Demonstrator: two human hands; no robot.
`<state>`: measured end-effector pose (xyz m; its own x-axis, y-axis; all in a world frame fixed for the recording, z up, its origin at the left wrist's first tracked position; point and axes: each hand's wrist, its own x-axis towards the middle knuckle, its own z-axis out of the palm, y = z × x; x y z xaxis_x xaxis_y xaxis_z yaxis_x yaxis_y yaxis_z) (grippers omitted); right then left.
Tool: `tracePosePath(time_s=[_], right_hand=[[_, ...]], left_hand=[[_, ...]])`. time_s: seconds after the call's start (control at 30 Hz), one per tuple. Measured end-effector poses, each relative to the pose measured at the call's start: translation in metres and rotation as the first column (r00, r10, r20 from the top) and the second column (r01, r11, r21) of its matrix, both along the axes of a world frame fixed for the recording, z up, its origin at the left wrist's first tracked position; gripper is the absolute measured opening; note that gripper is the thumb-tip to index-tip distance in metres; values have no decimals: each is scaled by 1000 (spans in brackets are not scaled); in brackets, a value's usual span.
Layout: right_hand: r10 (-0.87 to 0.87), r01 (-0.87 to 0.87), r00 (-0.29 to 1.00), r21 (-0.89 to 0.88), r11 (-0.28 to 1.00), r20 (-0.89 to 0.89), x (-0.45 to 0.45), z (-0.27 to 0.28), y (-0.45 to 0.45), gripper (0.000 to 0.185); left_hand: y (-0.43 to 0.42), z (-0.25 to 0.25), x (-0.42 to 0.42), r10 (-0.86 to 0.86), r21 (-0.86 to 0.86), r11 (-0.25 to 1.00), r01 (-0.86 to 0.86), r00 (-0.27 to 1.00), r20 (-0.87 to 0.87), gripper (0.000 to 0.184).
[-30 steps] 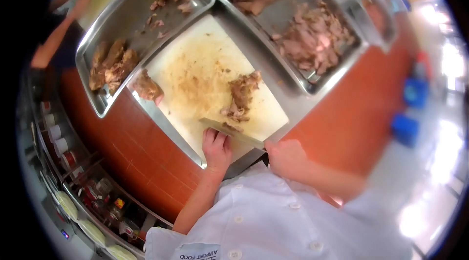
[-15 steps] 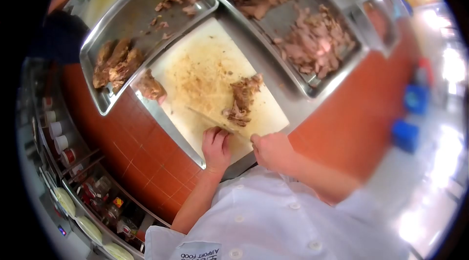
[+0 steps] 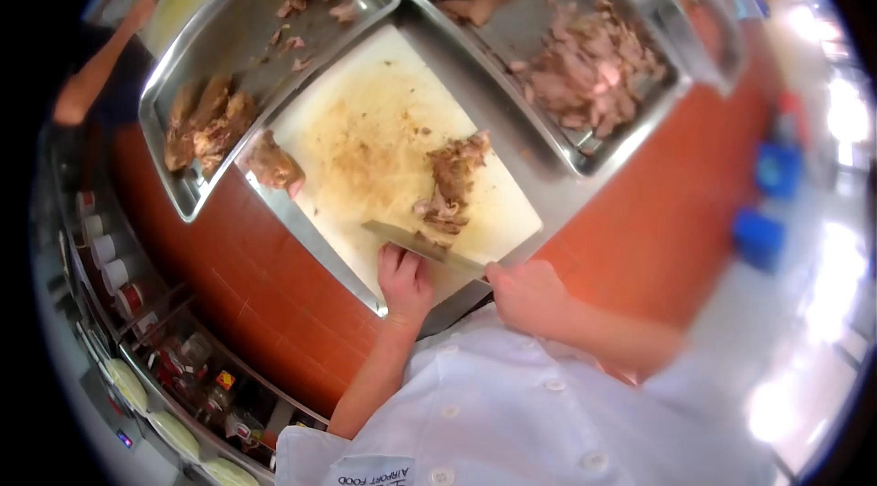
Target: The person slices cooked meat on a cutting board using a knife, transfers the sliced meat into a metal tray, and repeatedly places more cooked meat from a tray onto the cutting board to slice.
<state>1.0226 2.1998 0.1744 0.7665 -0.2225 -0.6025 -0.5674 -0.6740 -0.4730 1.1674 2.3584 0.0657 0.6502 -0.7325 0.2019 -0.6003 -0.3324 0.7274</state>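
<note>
My right hand point(image 3: 528, 294) is closed round the handle of a knife point(image 3: 422, 247), whose broad blade points left over the near part of the white cutting board point(image 3: 352, 134). My left hand point(image 3: 405, 283) is closed on the board's near edge, fingers curled close to the blade; what lies under them is hidden. Just beyond the blade is a heap of cut brown meat point(image 3: 449, 183). A larger chunk of meat point(image 3: 274, 163) rests at the board's left edge.
A metal tray point(image 3: 265, 6) at the upper left holds meat chunks and scraps. Another tray point(image 3: 512, 89) at the upper right holds two piles of sliced meat. A co-worker's arm point(image 3: 105, 66) shows at the far left.
From half a second ago, the knife and my right hand have shifted slightly right, and the blade shows broader. My left hand stays nearly in place. The co-worker's forearm is in view again.
</note>
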Motion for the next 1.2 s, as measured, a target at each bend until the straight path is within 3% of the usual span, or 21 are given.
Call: tracePosePath(time_s=[0.17,0.27,0.53,0.77,0.87,0.97,1.07,1.2], right_hand=[[29,-13,987,-100,995,157,62,-42,11,15],[-115,122,979,-36,992,171,51,-55,3,16],[14,-14,998,4,1000,-58,8,14,-3,17],[48,-48,999,10,999,7,32,-10,4,16],[-30,28,999,70,997,15,10,-4,0,16],[-4,7,997,49,999,-75,12,-2,0,19],[1,3,994,-40,999,112,52,-40,17,21],[-68,73,988,-36,997,137,62,-48,9,18]], left_hand=[[2,2,-1,-17,0,1000,17,1000,-20,15],[0,3,0,9,-38,999,-11,998,-55,14],[3,1,3,-20,-14,1000,20,1000,21,24],[5,-8,2,-26,-24,999,26,1000,0,26],[4,-10,4,-40,-46,998,41,999,23,24],[9,-10,1,-39,-41,998,39,999,-5,22],[8,-11,3,-46,-24,999,46,999,-10,20],[8,-7,3,-44,-53,998,42,999,-31,17]])
